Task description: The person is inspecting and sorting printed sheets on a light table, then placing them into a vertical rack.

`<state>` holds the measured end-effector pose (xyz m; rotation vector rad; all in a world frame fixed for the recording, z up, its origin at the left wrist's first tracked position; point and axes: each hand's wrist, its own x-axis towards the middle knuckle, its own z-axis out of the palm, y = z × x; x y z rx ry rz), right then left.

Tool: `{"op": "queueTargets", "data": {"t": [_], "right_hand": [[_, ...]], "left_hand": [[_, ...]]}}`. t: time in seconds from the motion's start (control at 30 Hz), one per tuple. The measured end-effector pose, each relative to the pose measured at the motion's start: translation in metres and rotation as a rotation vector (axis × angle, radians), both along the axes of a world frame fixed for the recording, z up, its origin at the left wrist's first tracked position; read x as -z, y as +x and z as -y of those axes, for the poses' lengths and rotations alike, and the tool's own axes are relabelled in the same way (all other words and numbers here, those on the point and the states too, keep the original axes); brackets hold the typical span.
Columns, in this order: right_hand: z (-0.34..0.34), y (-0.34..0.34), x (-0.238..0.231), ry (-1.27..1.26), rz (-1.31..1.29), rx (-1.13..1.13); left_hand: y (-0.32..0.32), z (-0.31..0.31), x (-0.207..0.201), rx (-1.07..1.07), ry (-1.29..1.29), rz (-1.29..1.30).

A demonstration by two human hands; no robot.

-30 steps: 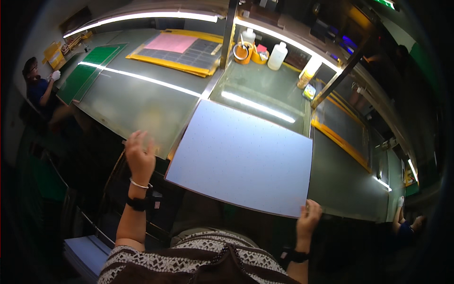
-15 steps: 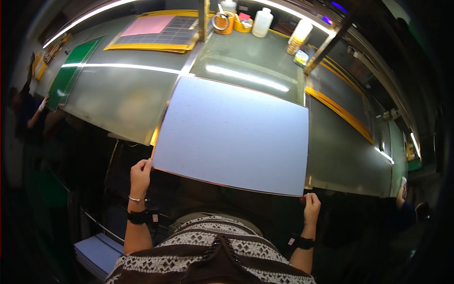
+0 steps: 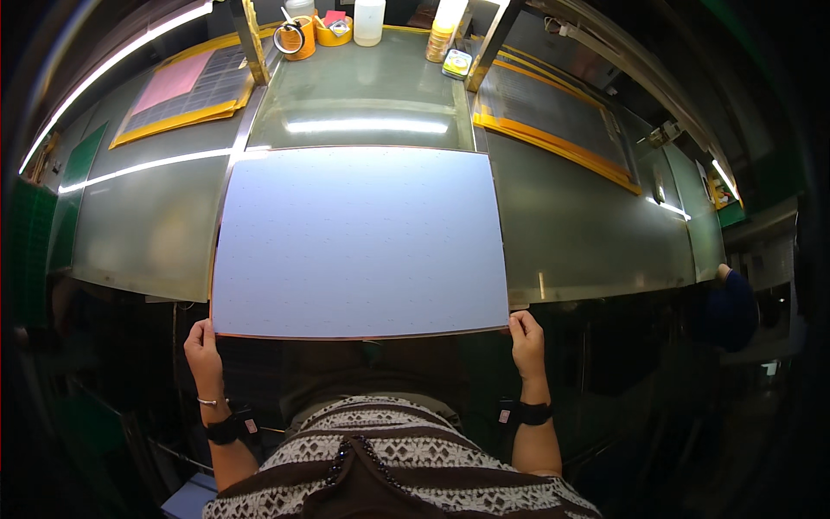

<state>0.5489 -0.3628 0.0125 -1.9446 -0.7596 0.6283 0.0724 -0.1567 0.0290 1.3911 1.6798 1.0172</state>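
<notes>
A large pale-blue rectangular panel [image 3: 359,242] with rows of faint small marks and a thin coppery edge lies in front of me, its far part over the bench. My left hand [image 3: 203,342] pinches its near left corner between thumb and fingers. At the near right corner, my right hand [image 3: 527,340] grips the panel in the same way. Both hands are at the bench's near edge, close to my body. The panel looks about level; its underside is hidden.
The greenish bench [image 3: 596,233] runs left and right. Yellow-edged framed screens lie at left [image 3: 186,91] and right [image 3: 558,121]. Along the back stand an orange tub [image 3: 298,43], a white bottle [image 3: 369,24] and a round-lidded container [image 3: 456,63]. Another person's sleeve [image 3: 731,303] shows far right.
The panel has turned from tilted to nearly square with me, its right end rising in the picture. Both hands have moved with it, still pinching the corners. The view has swung rightward.
</notes>
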Motion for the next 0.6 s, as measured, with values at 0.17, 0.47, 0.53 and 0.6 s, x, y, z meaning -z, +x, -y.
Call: {"op": "queueTargets", "data": {"t": [0.17,0.47,0.53,0.6], "right_hand": [[-0.001,0.000,-0.005,0.011,0.029,-0.020],[-0.006,0.008,-0.003,0.098,-0.034,0.045],[-0.007,0.012,-0.001,0.115,-0.057,0.065],[-0.011,0.012,0.000,0.129,-0.087,0.058]], "left_hand": [[-0.003,-0.006,0.003,0.017,0.025,-0.012],[0.007,-0.021,0.012,0.029,0.066,-0.140],[0.017,-0.023,0.008,0.067,0.093,-0.287],[0.023,-0.021,0.000,0.041,0.136,-0.242]]}}
